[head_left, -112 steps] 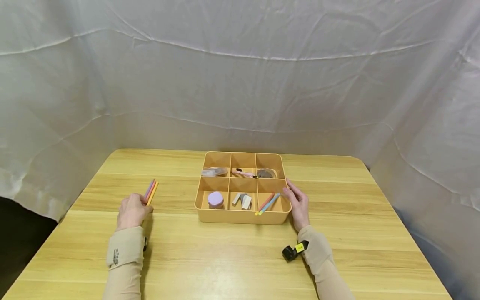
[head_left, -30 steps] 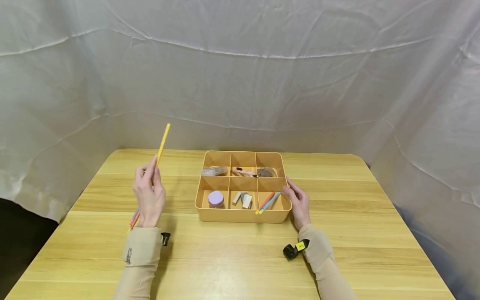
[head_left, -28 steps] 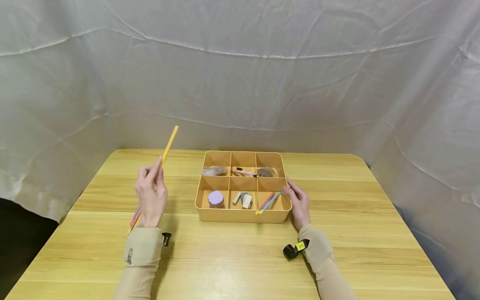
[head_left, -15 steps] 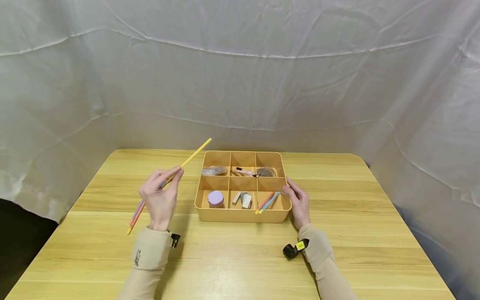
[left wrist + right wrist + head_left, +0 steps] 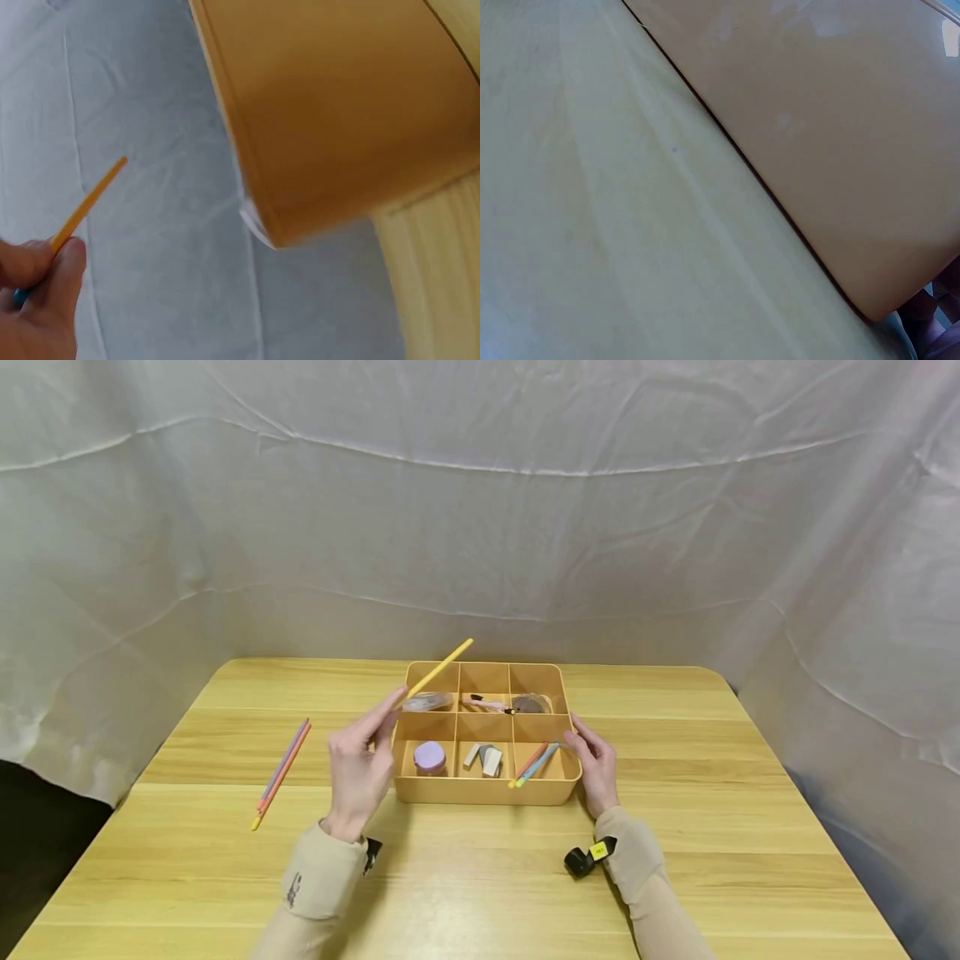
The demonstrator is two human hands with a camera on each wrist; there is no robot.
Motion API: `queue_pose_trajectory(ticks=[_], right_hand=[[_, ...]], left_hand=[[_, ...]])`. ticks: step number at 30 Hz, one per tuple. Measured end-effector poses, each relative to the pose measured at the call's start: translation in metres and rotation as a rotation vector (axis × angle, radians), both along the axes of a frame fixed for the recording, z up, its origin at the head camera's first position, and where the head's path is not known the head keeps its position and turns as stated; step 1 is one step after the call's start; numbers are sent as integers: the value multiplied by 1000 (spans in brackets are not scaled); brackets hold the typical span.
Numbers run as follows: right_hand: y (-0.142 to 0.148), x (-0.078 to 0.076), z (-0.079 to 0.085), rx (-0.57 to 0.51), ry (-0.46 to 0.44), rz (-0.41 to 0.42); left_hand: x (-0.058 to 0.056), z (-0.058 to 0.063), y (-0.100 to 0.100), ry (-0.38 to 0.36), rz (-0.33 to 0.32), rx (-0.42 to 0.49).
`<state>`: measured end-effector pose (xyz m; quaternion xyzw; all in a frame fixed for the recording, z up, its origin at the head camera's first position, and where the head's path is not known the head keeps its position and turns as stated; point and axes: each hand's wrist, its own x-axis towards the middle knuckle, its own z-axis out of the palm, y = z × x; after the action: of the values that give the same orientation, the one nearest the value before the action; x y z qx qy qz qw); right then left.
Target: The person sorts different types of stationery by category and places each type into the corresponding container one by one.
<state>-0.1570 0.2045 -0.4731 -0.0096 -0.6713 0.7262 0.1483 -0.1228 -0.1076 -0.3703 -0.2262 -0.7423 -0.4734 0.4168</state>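
My left hand [image 5: 358, 777] pinches a slim yellow pencil [image 5: 441, 672] between thumb and fingertips. The pencil is tilted, its far end above the back left compartment of a tan divided organizer box [image 5: 480, 792]. In the left wrist view the same pencil [image 5: 90, 204] shows a blue-green lower end. My right hand [image 5: 596, 770] holds the box's right side, thumb at the rim and fingers along the outer wall; in the right wrist view its fingers are mostly hidden. A red pencil [image 5: 530, 762] and a blue pencil [image 5: 539, 765] lean in the front right compartment.
A purple pencil [image 5: 284, 763] and a red one [image 5: 282, 775] lie on the wooden table [image 5: 480, 893] at left. Inside the box are a purple-lidded jar [image 5: 430, 757], white and grey blocks [image 5: 491, 762], a clear packet [image 5: 427, 702], pink-handled thin items [image 5: 487, 704] and a brownish bundle [image 5: 531, 705].
My left hand has picked up the yellow pencil from the group at left and carried it right to the box, tilting it over. My right hand has stayed at the box.
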Motion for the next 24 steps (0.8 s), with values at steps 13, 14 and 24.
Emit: queue_pose_trajectory(ticks=[13,14,24], right_hand=[[0,0,0,18,-2,-6],[0,0,0,17,-2,-6],[0,0,0,14,1,-5]], left_hand=[[27,9,27,-160,-218,-324],[28,9,29,-168,-220,-344],[40,9,54,-239,-167,-558]])
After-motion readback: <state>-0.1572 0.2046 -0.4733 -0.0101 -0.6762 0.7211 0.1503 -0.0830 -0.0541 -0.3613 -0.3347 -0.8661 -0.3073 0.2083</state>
